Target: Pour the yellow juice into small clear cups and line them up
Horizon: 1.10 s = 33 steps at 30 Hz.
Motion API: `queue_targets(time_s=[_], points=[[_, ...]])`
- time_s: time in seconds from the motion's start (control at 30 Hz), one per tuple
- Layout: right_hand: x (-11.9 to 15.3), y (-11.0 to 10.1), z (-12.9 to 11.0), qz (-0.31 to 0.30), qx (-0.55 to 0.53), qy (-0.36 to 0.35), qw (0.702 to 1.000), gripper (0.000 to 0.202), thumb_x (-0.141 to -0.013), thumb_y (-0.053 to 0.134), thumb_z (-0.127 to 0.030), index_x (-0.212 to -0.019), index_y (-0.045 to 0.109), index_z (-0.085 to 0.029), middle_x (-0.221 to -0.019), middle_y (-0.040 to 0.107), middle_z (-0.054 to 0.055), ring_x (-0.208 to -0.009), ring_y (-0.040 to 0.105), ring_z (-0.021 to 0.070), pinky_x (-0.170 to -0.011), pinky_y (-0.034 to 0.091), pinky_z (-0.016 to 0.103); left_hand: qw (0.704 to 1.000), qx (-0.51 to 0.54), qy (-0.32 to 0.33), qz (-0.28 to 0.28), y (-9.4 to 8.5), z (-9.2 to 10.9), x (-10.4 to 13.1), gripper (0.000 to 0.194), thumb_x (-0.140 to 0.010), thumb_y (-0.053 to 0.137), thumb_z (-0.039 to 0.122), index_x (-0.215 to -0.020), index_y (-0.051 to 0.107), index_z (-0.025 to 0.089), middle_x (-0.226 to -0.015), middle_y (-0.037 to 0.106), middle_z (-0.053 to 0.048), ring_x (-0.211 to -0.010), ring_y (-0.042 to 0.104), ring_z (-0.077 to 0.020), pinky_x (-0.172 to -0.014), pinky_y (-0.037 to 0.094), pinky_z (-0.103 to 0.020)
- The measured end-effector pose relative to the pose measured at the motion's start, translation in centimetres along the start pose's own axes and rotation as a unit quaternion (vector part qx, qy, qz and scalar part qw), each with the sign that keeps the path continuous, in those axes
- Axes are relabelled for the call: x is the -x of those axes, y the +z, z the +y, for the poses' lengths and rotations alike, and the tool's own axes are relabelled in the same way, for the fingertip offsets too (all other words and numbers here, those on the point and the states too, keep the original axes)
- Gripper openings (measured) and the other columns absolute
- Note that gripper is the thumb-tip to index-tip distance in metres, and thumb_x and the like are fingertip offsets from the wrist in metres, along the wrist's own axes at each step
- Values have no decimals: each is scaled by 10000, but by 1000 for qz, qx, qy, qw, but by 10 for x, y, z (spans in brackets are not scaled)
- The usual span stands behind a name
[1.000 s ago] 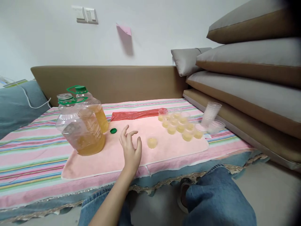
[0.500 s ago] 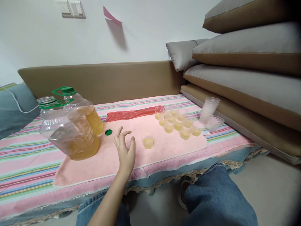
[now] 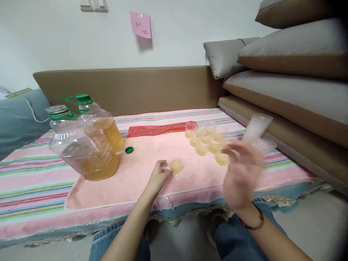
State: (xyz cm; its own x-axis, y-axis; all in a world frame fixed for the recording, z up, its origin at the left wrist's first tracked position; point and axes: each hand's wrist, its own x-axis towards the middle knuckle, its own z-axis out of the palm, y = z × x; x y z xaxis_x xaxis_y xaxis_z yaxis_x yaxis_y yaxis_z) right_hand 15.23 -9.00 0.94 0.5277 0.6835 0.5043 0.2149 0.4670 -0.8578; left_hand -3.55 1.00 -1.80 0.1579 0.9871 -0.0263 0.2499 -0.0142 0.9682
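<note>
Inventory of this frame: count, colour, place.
jugs: 2, clear, left
loose cap: 1, green, by jugs
single cup: 1, clear, centre
grouped cups: several, clear, right
stacked cups: many, clear, right
plastic: 1, red, rear
mat: 1, pink, centre
striped cloth: 1, multicoloured, under mat
backboard: 1, brown, rear
cushions: 5+, grey/brown, right
padding: 1, blue, left
wall: 1, white, background
note: 1, pink, wall
switch panel: 1, white, wall
jeans: 1, blue, bottom
left hand: 1, at single cup
right hand: 1, blurred, right
</note>
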Motion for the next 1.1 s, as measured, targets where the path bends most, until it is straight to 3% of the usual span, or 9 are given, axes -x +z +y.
queue_targets(time_s=[0.07,0.17,0.33,0.53,0.77,1.1], points=[[-9,15,16,-32,-58,85,994,606,-736,616,-641,-1241,535,-315,-1398,505,60,-1331,409,301,-1108,312,540,1000,-3,-4,0,4,-2,-2,382,-617,643,220,-986,555,173,-942,632,-62,-767,608,-154,-714,495,-301],[-11,28,39,-76,-130,274,950,406,-790,598,-574,-1035,638,-252,-1232,656,101,-1218,552,300,-1074,360,560,1000,-19,4,8,8,-7,-4,423,-571,687,208,-971,548,184,-937,620,-49,-776,596,-162,-714,487,-306],[0,35,54,-92,-191,385,898,446,-884,424,-585,-1021,649,-225,-1209,682,133,-1143,624,272,-1036,435,514,998,-47,43,7,15,-13,-3,432,-548,711,179,-946,543,202,-1008,608,-40,-865,577,-171,-798,462,-317],[6,41,54,-66,-231,430,870,430,-882,452,-571,-998,670,-218,-1216,683,110,-1153,619,244,-1069,413,459,996,-60,72,-6,20,-11,1,334,-668,679,246,-954,513,202,-1016,616,-52,-836,603,-163,-781,471,-315],[4,38,46,-23,-248,450,857,396,-891,471,-523,-995,669,-196,-1206,688,110,-1159,615,229,-1068,423,410,992,-78,96,-14,27,-6,-2,261,-729,653,273,-939,515,203,-984,629,-43,-831,616,-169,-757,479,-312],[-8,21,38,93,-262,399,874,353,-891,469,-477,-1049,623,-202,-1321,609,104,-1236,550,188,-1073,409,340,988,-68,132,-43,75,14,-19,283,-730,665,290,-956,521,199,-979,651,-46,-801,634,-170,-728,479,-299]])
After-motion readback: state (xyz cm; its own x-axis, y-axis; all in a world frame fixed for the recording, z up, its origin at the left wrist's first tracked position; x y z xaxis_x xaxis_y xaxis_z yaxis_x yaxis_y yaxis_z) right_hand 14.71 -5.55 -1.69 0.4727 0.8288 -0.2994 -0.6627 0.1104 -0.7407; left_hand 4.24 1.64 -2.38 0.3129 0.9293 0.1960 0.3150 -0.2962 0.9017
